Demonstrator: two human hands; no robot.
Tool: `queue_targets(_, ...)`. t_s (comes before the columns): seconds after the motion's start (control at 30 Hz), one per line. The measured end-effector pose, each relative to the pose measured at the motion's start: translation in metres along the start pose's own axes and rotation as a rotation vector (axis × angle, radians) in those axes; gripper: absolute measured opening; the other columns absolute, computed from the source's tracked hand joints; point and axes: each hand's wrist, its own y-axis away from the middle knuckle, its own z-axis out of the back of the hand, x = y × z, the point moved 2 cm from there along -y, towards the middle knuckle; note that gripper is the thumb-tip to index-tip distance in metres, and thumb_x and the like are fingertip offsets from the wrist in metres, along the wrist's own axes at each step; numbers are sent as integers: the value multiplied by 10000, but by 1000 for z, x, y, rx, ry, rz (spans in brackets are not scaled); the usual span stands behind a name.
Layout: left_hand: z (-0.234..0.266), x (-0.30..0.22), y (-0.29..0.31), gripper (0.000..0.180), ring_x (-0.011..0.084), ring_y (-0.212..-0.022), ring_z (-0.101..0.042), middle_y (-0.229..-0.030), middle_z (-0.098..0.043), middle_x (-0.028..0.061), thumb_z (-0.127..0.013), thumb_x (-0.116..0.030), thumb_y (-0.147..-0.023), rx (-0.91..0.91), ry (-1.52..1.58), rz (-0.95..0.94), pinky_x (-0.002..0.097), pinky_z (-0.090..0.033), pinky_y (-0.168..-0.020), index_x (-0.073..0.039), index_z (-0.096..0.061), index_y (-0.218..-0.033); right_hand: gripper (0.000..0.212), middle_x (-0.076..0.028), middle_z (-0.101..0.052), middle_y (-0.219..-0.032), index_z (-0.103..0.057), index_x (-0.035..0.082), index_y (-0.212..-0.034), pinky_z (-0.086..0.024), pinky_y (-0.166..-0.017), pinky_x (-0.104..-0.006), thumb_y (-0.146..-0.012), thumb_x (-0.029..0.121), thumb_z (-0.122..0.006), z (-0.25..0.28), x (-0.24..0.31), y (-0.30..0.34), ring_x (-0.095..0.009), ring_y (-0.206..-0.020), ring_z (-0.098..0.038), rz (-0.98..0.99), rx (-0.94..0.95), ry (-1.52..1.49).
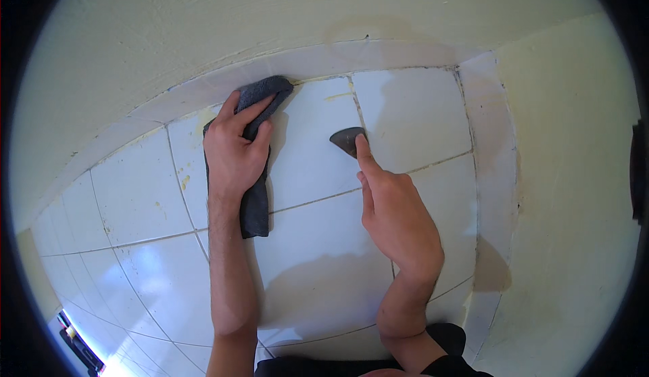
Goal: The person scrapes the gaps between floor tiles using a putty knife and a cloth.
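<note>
My left hand (234,148) presses a folded dark grey cloth (255,211) onto the white floor tiles, close to the skirting. Part of the cloth sticks out past my fingertips and another part trails back beside my wrist. To the right, my right hand (400,208) grips a small scraper (345,139), its dark fan-shaped blade against a tile near a grout line. My index finger lies along the blade, and the scraper's handle is hidden in my palm. Yellowish smears (338,97) mark the tile ahead of the blade.
A pale tile skirting (378,54) runs along the far wall and meets another skirting (492,174) on the right. More yellow spots (184,181) dot the tiles at left. Dark items (81,350) lie by a bright patch at lower left.
</note>
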Motion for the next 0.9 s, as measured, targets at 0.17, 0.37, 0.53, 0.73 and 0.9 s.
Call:
queue_targets(0.17, 0, 1, 0, 364, 423, -1075, -675, -1322, -589, 322, -688, -108, -796, -5, -20, -12, 397, -541, -922, -129, -757, -1153, 484, -265, -690, -928, -448, -12, -1463, -514, -771, -482, -987, 11, -532, 0, 1, 0, -434, -817, -671, -9, -29, 0)
queue_targets(0.37, -1, 2, 0, 362, 425, -1097, -666, -1336, -581, 320, -689, -114, -799, -1, 2, 11, 399, -535, -939, -136, -758, -1154, 468, -272, -692, -909, -470, -12, -1450, -526, -785, -458, -985, 5, -528, 5, 2, -3, -438, -818, -675, 9, -20, -75)
queue_targets(0.53, -1, 2, 1, 359, 426, -1102, -663, -1336, -582, 317, -690, -116, -802, 2, -16, 14, 403, -533, -941, -140, -759, -1153, 477, -269, -703, -940, -472, 3, -1455, -529, -789, -455, -983, 2, -534, -2, -2, -5, -428, -832, -688, 81, -109, -105)
queue_targets(0.73, 0, -1, 0, 357, 424, -1087, -670, -1334, -584, 317, -691, -116, -802, 11, -4, 27, 399, -537, -931, -136, -758, -1153, 478, -270, -705, -955, -475, 10, -1456, -532, -791, -455, -982, 4, -536, 1, 0, -4, -423, -843, -693, 48, -82, -126)
queue_targets(0.9, 0, 2, 0, 359, 418, -1042, -688, -1326, -587, 320, -693, -111, -799, -9, -4, -10, 398, -544, -910, -133, -759, -1151, 469, -269, -707, -957, -482, 13, -1453, -532, -792, -457, -987, 15, -535, 0, 0, -4, -421, -839, -694, 50, -86, -103)
